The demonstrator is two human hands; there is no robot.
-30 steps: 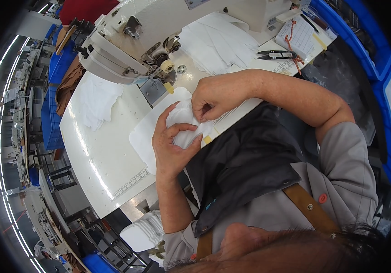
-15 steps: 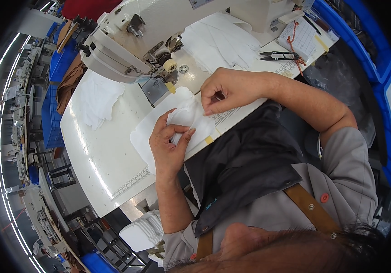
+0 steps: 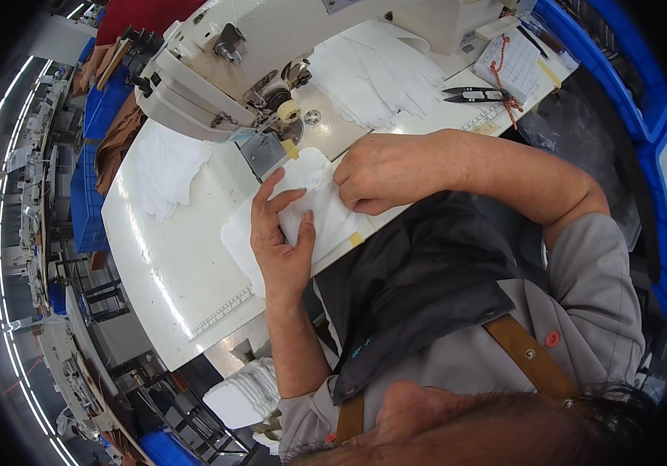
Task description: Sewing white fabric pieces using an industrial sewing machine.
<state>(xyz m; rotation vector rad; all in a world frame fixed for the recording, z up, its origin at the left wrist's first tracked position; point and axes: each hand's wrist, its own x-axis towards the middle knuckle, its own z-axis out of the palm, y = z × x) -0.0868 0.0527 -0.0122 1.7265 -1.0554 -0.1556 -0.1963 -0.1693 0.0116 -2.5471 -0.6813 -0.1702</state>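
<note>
A white fabric piece [image 3: 332, 221] lies on the table at the front edge, just below the sewing machine's needle area, with creases near its upper part. My left hand [image 3: 281, 241] rests over its left side, thumb and fingers spread apart with nothing gripped between them. At the fabric's right side, my right hand [image 3: 384, 172] is closed, knuckles up, on the edge of the cloth; its fingertips are partly hidden. The sewing machine [image 3: 201, 85] stands just beyond both hands, its presser area [image 3: 287, 113] above the far end of the fabric.
White cut pieces lie in a fanned pile [image 3: 376, 70] behind the machine and in another pile [image 3: 170, 167] at the left. Black thread snips [image 3: 475, 95] with an orange cord sit at the right near a paper pad [image 3: 508, 66]. Blue bins [image 3: 663, 155] flank the right.
My left fingers have opened out of a pinch and let the raised fabric fold down flat. My right hand has turned knuckles up and closed further at the cloth's right side.
</note>
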